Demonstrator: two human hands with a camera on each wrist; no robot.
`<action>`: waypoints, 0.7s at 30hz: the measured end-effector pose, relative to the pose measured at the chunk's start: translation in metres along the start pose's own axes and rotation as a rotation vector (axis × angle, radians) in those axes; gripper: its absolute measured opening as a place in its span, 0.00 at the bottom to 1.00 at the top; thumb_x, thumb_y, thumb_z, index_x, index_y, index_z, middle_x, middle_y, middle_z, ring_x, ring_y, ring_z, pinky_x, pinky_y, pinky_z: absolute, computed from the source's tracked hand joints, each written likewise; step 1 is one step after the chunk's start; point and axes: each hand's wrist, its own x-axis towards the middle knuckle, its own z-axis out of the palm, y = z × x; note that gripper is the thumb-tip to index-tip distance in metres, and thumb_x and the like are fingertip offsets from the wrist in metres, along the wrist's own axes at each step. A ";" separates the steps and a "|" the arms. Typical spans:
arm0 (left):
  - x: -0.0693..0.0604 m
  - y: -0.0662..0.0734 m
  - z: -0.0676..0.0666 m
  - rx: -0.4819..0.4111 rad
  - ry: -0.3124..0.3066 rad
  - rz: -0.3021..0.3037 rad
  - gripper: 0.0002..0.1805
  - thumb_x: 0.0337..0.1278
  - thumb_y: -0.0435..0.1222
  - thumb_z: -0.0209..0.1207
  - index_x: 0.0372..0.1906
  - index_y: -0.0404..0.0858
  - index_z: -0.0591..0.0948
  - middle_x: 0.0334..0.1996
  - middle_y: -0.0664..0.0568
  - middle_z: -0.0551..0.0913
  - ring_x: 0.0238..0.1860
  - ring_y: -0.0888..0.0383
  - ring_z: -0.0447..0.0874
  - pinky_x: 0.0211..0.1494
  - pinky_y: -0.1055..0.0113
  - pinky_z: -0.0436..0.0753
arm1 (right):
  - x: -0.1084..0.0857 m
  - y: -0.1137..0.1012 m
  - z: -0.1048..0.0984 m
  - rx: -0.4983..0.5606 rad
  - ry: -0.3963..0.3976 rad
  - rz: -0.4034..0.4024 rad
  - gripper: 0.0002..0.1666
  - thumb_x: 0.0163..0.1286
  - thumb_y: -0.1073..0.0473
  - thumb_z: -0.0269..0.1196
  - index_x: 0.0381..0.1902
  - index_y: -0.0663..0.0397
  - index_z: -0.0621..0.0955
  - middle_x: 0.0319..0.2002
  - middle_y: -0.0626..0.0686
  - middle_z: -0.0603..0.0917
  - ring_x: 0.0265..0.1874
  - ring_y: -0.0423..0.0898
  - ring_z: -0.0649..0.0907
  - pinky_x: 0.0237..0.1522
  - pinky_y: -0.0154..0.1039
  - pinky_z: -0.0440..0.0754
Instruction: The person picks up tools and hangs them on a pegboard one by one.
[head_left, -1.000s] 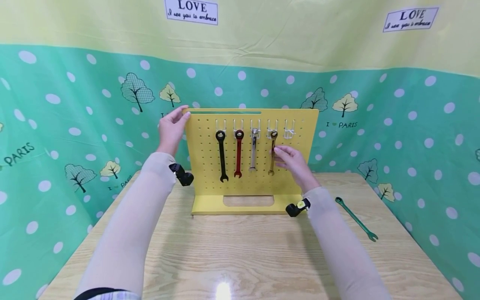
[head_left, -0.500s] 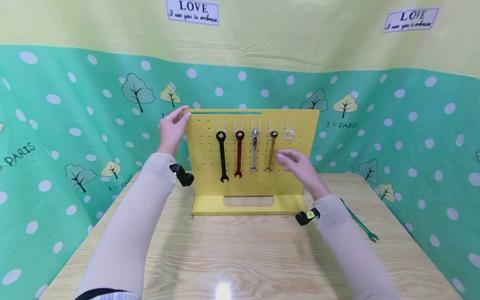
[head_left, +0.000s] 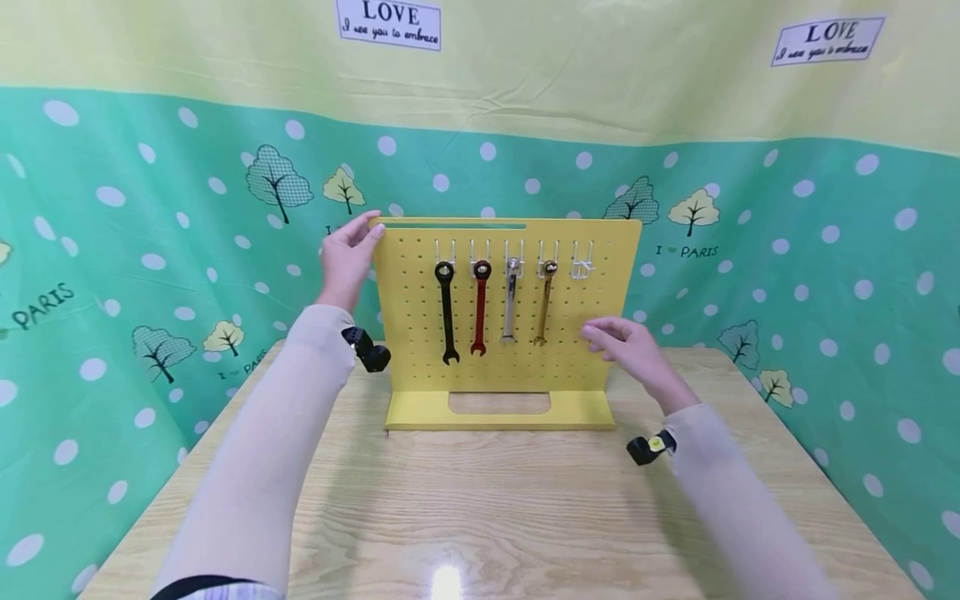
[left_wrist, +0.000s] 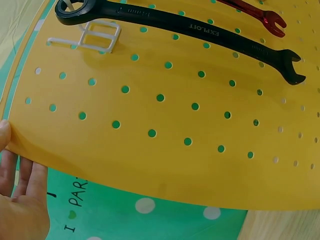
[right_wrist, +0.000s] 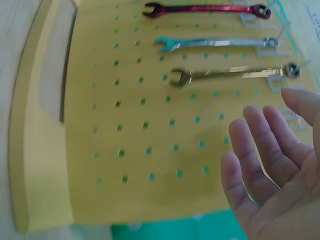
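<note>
A yellow pegboard (head_left: 570,362) stands upright on its base. My left hand (head_left: 347,262) grips its upper left corner, thumb in front and fingers behind. From white hooks hang a black wrench (head_left: 447,321), a red wrench (head_left: 480,317), a silver wrench (head_left: 510,308) and a gold wrench (head_left: 544,307), jaws downward. My right hand (head_left: 632,353) is in front of the board's right side, right of the gold wrench and apart from it. In the right wrist view, its fingers (right_wrist: 245,150) are loosely spread and hold nothing.
One white hook (head_left: 581,265) at the board's far right bears no wrench. The board stands on a wooden table (head_left: 480,500), whose right part is partly covered by my right arm. A green patterned cloth (head_left: 112,250) hangs behind and at both sides.
My right hand has let go of the gold wrench and moved right and down. The gold wrench hangs slightly tilted. My right arm now covers the green wrench on the table. My left hand stays put.
</note>
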 end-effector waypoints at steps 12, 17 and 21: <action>-0.002 0.001 -0.001 0.000 -0.010 -0.005 0.20 0.68 0.46 0.62 0.62 0.53 0.82 0.57 0.52 0.82 0.56 0.58 0.79 0.64 0.66 0.75 | -0.033 0.041 -0.037 -0.136 0.002 0.124 0.41 0.75 0.33 0.54 0.68 0.61 0.71 0.62 0.63 0.77 0.57 0.58 0.78 0.55 0.47 0.79; -0.003 0.002 -0.002 -0.011 -0.009 -0.005 0.20 0.68 0.45 0.62 0.62 0.52 0.82 0.56 0.51 0.82 0.55 0.58 0.79 0.63 0.66 0.76 | -0.046 0.061 -0.053 -0.171 0.002 0.148 0.44 0.75 0.32 0.52 0.69 0.64 0.69 0.63 0.66 0.76 0.58 0.61 0.77 0.58 0.55 0.77; -0.003 0.003 -0.002 -0.014 -0.010 -0.004 0.20 0.68 0.45 0.61 0.63 0.50 0.82 0.56 0.51 0.82 0.55 0.58 0.79 0.62 0.66 0.76 | -0.055 0.076 -0.067 -0.201 -0.003 0.172 0.44 0.76 0.33 0.51 0.70 0.66 0.68 0.62 0.68 0.76 0.58 0.63 0.78 0.57 0.54 0.79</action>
